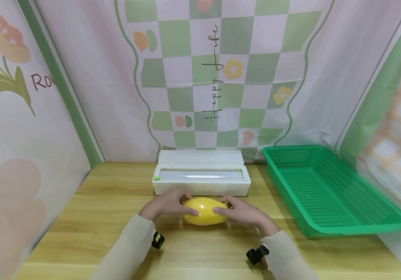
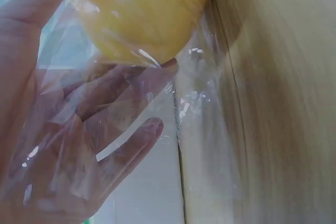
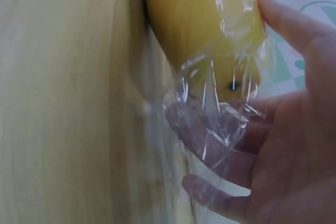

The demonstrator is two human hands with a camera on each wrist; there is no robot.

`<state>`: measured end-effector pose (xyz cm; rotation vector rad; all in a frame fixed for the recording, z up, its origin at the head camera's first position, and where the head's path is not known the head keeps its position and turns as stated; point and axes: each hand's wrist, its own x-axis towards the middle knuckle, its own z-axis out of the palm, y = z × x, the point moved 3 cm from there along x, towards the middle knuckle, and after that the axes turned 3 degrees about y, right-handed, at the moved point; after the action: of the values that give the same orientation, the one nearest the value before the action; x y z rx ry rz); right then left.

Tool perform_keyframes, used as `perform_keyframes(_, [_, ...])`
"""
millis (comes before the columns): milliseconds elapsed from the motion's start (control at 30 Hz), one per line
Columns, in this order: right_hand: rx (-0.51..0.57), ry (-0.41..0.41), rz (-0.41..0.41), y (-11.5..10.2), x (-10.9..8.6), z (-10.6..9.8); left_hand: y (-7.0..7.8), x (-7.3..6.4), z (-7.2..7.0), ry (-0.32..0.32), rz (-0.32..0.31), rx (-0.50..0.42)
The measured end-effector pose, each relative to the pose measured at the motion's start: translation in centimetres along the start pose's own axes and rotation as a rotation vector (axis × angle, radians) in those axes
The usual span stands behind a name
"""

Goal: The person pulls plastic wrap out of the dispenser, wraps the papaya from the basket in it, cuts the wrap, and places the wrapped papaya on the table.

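Note:
A glossy yellow mango (image 1: 204, 217) lies on its side between both hands, close over the wooden table. My left hand (image 1: 168, 204) grips its rounded left end, thumb on top and fingers behind. Around the narrower right end my right hand (image 1: 246, 212) holds it the same way. Clear cling film (image 2: 202, 124) covers the mango and hangs loose past its left end, over the left fingers in the left wrist view. In the right wrist view, crumpled film (image 3: 210, 116) gathers at the end with a dark stem spot, against the right fingers.
Just behind the hands stands a white cling film dispenser (image 1: 202, 188), its lid (image 1: 200, 157) raised and a film roll (image 1: 202, 175) inside. A green plastic basket (image 1: 312, 229) sits at the right. Patterned curtains rise behind the wooden table (image 1: 116, 194) and along both sides.

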<state>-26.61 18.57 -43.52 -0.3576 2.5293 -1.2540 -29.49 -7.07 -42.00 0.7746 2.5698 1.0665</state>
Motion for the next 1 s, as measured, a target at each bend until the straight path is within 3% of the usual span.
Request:
perform_keyframes(367, [-0.078, -0.101, -0.012, -0.8, -0.6, -0.5, -0.5, -0.2, 0.0, -0.120, -0.074, -0.077])
perform_keyframes(467, [-0.108, -0.070, 0.003, -0.7, -0.3, -0.6, -0.7, 0.1, -0.1, -0.119, -0.088, -0.072])
perform_keyframes(667, [-0.106, 0.066, -0.009, -0.5, 0.4, -0.7, -1.2, 0.9, -0.3, -0.104, -0.117, -0.024])
perform_keyframes(867, [-0.068, 0.124, -0.063, -0.5, 0.8, -0.7, -1.0, 1.0, -0.5, -0.103, -0.143, -0.011])
perform_keyframes(1000, [-0.055, 0.139, -0.156, -0.8, 1.0, -0.6, -1.0, 1.1, -0.5, -0.114, -0.142, -0.025])
